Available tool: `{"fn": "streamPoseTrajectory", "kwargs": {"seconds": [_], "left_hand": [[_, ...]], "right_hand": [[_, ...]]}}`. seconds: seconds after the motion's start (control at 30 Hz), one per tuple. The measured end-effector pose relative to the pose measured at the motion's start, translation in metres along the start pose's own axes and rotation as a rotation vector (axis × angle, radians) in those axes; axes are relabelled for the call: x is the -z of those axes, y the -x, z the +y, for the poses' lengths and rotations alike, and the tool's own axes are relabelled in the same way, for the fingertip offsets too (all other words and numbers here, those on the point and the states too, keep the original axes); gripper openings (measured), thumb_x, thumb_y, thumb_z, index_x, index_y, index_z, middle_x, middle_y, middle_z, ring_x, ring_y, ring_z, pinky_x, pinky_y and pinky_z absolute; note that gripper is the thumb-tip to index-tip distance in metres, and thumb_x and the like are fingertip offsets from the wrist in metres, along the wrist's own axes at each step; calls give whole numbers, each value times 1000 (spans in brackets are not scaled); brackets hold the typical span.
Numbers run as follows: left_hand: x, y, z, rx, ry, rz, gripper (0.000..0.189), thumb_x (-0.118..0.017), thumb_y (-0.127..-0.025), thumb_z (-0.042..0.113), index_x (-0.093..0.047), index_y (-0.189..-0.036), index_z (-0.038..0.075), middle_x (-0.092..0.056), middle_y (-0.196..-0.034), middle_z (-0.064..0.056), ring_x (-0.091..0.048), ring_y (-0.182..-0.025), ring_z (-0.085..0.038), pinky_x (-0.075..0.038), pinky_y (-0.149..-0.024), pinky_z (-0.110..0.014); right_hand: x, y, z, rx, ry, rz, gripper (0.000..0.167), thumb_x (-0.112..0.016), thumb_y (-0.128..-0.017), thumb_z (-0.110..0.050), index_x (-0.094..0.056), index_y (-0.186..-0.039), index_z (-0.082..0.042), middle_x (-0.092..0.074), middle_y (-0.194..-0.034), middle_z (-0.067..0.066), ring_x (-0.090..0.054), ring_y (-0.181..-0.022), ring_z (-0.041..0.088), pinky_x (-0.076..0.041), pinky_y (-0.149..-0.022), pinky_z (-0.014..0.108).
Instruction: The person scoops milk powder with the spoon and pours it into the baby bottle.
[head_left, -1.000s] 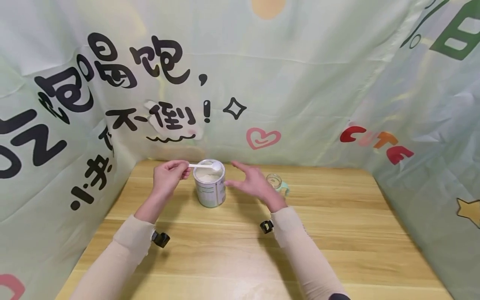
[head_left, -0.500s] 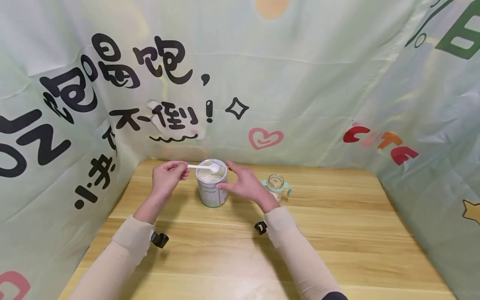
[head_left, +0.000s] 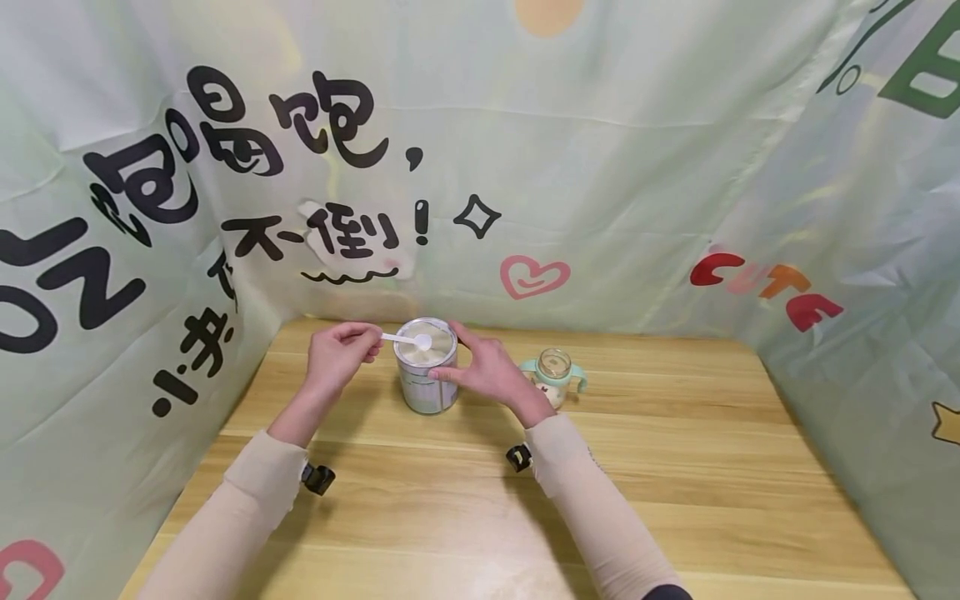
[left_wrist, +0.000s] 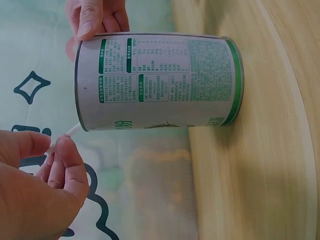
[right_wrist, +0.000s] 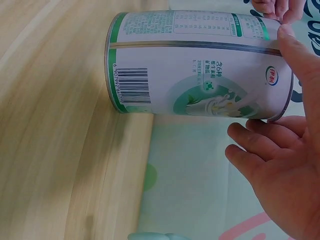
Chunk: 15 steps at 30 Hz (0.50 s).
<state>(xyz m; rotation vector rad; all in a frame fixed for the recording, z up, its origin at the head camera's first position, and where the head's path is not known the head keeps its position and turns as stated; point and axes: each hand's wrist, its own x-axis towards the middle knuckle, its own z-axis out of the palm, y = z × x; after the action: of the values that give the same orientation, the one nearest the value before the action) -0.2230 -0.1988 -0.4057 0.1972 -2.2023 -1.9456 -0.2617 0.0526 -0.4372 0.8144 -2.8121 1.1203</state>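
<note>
A milk powder can point(head_left: 427, 393) stands lidless near the back of the table, pale powder showing inside. My left hand point(head_left: 337, 358) pinches the handle end of a white scoop point(head_left: 406, 339) between thumb and fingers. The scoop's bowl lies within the can's mouth, at the powder. In the left wrist view the rim hides all but a short piece of the scoop's handle point(left_wrist: 74, 130). My right hand point(head_left: 491, 371) holds the can near its top from the right, thumb on the near side and fingers behind. The right wrist view shows its fingertips point(right_wrist: 240, 134) at the can's wall.
Just right of the right hand stands a small baby bottle point(head_left: 555, 364), uncapped, with mint-green handles. The wooden table point(head_left: 675, 467) meets a printed cloth backdrop point(head_left: 615, 208) close behind the can. Cloth also hangs along both sides.
My right hand has moved left from beside the can to hold it near the rim. The scoop has dipped lower into the can. More of the bottle shows now.
</note>
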Motion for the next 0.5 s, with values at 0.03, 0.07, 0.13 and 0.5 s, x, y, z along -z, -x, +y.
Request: {"fn": "streamPoseTrajectory", "kwargs": {"seconds": [0.03, 0.07, 0.13, 0.5], "left_hand": [[0, 0, -1, -15, -29, 0, 29, -73, -97, 11, -73, -115, -13, -74, -75, 7, -69, -68, -3, -60, -66, -19], [-1, 0, -1, -31, -61, -2, 29, -74, -97, 12, -74, -113, -11, -74, -75, 6, -69, -68, -3, -60, -66, -19], [-1, 0, -1, -71, -140, 0, 26, -75, -96, 15, -77, -111, -7, -75, -77, 1, -67, -66, -4, -58, -63, -18], [-15, 1, -1, -438, -500, 19, 15, -70, -90, 9, -82, -96, 2, -79, -82, -9, -66, -71, -16, -49, -64, -19]], "right_hand": [[0, 0, 0, 2, -1, 1, 97, -84, -86, -55, -40, -163, -17, -58, -154, 16, -57, -141, 33, -49, -115, 52], [0, 0, 0, 5, -4, 1, 97, -84, -86, -55, -40, -163, -17, -59, -153, 16, -58, -141, 33, -49, -115, 52], [0, -1, 0, 10, -10, 1, 95, -84, -86, -54, -40, -163, -17, -60, -152, 15, -58, -141, 32, -49, -115, 52], [1, -1, 0, 19, -40, -5, 92, -83, -88, -52, -42, -162, -18, -62, -150, 14, -60, -139, 31, -51, -114, 50]]}}
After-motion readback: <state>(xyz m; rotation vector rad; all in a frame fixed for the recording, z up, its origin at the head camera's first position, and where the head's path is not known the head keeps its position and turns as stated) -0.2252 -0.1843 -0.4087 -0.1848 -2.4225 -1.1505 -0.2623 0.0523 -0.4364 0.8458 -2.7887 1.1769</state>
